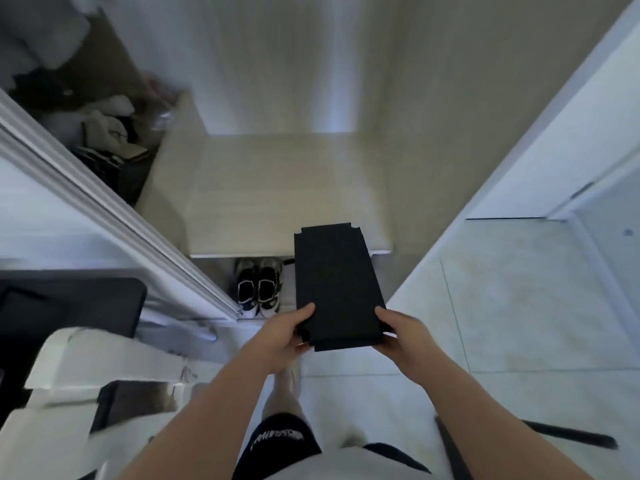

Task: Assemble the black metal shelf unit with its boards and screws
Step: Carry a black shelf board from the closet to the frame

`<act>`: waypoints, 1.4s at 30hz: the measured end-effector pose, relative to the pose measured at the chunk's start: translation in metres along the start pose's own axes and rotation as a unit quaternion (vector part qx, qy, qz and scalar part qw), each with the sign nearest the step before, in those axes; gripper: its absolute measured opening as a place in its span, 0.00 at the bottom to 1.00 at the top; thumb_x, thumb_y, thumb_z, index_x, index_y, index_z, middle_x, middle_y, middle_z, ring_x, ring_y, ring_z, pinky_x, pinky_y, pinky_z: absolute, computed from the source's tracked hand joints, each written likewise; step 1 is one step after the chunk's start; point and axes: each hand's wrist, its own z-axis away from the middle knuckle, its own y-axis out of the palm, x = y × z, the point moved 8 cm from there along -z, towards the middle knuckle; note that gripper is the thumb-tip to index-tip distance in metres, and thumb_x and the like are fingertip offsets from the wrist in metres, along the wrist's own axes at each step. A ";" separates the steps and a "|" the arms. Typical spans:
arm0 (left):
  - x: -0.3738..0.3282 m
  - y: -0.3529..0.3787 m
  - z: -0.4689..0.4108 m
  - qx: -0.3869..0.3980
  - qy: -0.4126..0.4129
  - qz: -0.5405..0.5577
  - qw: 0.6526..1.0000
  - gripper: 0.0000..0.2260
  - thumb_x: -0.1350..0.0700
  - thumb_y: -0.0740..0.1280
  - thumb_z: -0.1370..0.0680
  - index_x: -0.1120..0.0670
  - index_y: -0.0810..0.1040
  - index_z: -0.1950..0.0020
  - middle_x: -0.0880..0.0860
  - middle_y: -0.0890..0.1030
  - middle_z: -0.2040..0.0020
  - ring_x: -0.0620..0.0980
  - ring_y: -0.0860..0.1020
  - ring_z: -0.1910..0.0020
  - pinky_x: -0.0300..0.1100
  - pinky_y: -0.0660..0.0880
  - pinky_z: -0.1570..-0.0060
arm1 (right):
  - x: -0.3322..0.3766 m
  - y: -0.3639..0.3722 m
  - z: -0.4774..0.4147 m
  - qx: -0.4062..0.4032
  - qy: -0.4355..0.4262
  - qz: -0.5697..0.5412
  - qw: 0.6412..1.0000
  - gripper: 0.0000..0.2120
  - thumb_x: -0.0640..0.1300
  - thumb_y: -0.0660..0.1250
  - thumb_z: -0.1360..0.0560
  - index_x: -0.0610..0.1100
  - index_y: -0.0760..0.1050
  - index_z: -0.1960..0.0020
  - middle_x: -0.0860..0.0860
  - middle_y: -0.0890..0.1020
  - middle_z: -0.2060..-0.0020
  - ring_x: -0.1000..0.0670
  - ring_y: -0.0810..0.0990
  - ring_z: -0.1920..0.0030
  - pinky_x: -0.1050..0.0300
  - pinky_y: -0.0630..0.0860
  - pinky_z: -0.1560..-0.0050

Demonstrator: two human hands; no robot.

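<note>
I hold a black rectangular shelf board (337, 285) with notched corners out in front of me, roughly level, its far end over the edge of a pale bench. My left hand (285, 336) grips its near left corner, thumb on top. My right hand (398, 336) grips the near right corner the same way. Black metal bars (568, 433) lie on the tiled floor at the lower right, partly hidden behind my right forearm.
A pale built-in bench (277, 188) stands ahead, with a pair of sneakers (258, 289) below its front edge. An open white cardboard box (86, 368) sits at the lower left. A sliding-door frame (114, 216) runs along the left, a white door (554, 143) on the right.
</note>
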 end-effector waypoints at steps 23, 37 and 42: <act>0.271 -0.102 0.068 -0.026 -0.168 -0.087 0.982 0.18 0.48 0.72 0.23 0.56 0.80 0.37 0.54 0.83 0.40 0.53 0.81 0.40 0.47 0.77 0.51 | -0.287 -0.093 0.107 -0.149 0.096 -0.039 0.983 0.08 0.44 0.71 0.23 0.39 0.82 0.50 0.48 0.86 0.62 0.45 0.82 0.61 0.56 0.75 0.62; 0.443 -0.127 -0.244 -0.041 -0.147 -0.201 0.968 0.14 0.49 0.71 0.22 0.57 0.79 0.43 0.54 0.83 0.45 0.54 0.81 0.47 0.45 0.78 0.55 | -0.479 -0.248 -0.154 -0.193 0.103 -0.063 0.974 0.08 0.43 0.72 0.23 0.37 0.80 0.51 0.47 0.85 0.64 0.45 0.82 0.63 0.56 0.78 0.65; 0.534 -0.110 -0.410 0.006 -0.122 -0.236 0.964 0.16 0.48 0.71 0.22 0.57 0.79 0.40 0.54 0.83 0.43 0.55 0.81 0.42 0.44 0.79 0.53 | -0.546 -0.346 -0.278 -0.199 0.070 -0.066 0.975 0.10 0.44 0.72 0.22 0.38 0.80 0.45 0.46 0.85 0.54 0.44 0.85 0.56 0.54 0.82 0.59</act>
